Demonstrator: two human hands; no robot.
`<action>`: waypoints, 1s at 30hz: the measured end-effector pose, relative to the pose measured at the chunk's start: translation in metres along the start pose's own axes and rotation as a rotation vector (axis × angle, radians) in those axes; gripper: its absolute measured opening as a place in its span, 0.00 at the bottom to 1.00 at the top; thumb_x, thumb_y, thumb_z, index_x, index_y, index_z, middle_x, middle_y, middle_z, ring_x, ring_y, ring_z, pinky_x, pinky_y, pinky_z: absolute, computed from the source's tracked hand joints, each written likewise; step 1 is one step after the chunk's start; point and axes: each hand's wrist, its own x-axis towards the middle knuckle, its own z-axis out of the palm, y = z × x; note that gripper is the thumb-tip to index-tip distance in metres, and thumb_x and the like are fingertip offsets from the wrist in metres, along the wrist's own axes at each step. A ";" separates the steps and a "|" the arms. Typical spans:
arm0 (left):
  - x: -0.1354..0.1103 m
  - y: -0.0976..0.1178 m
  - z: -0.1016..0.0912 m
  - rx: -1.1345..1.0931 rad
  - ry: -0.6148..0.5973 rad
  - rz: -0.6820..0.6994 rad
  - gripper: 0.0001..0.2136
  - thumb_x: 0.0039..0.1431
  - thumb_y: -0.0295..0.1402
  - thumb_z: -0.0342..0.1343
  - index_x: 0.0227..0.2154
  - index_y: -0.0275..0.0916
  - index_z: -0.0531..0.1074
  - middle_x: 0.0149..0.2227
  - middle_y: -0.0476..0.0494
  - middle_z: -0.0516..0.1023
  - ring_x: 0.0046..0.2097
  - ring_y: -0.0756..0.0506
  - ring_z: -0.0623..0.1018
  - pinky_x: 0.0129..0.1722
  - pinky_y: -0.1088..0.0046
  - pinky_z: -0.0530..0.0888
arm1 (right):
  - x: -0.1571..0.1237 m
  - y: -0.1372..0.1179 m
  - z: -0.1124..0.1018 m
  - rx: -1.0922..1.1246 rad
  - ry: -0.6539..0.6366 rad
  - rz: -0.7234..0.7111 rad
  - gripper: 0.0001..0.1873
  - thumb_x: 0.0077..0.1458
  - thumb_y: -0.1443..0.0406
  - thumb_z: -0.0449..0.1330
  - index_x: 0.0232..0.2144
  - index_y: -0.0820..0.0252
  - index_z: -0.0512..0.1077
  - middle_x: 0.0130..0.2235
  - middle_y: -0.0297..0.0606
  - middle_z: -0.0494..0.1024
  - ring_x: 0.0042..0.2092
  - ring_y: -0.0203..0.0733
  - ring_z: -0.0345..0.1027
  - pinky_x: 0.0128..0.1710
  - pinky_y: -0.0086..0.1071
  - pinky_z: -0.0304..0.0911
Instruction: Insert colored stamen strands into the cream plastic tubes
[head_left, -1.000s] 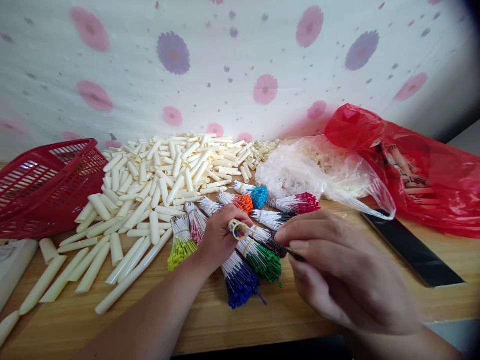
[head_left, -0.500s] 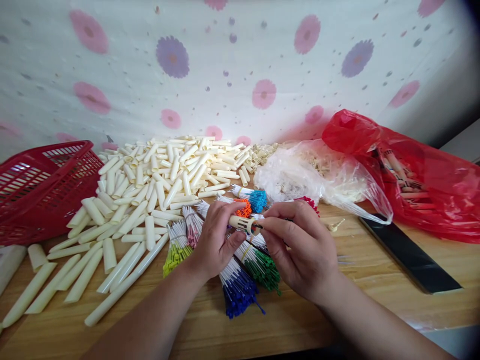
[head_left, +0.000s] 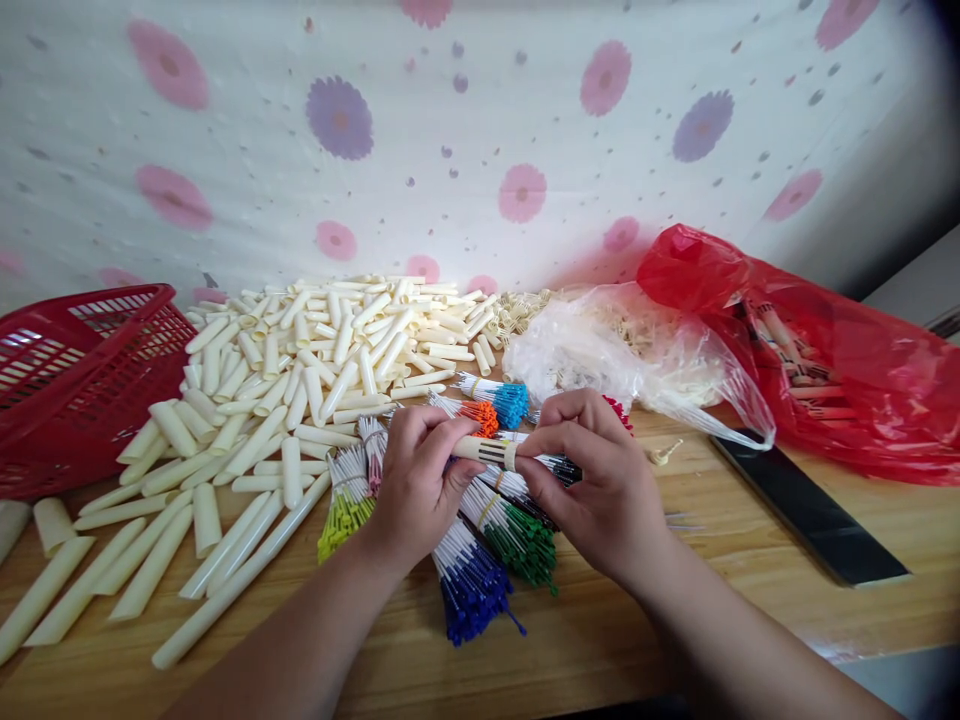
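Observation:
Between my two hands lies a short cream plastic tube with dark slots along its side, held almost level. My left hand is closed round its left end, thumb below and fingers above. The fingers of my right hand pinch its right end, where a cream end piece shows. Beneath and around my hands are bundles of thin white sticks with coloured tips: a blue bundle, a green bundle, a yellow bundle, an orange bundle and a light blue bundle.
A large heap of cream tubes covers the left and back of the wooden table. A red basket stands at far left. On the right are a clear plastic bag, a red bag holding slotted tubes, and a black flat bar.
The tube has come closer to level, and its slots now face me. My right fingers have closed over its right end, where dark tips showed before. The view has shifted slightly.

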 end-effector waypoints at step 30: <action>0.001 -0.010 0.009 -0.154 -0.097 -0.133 0.09 0.63 0.35 0.48 0.38 0.37 0.69 0.36 0.43 0.70 0.41 0.44 0.70 0.41 0.67 0.67 | -0.021 0.101 -0.075 -0.690 -0.514 0.294 0.10 0.57 0.67 0.55 0.36 0.60 0.77 0.37 0.44 0.77 0.41 0.46 0.69 0.43 0.38 0.62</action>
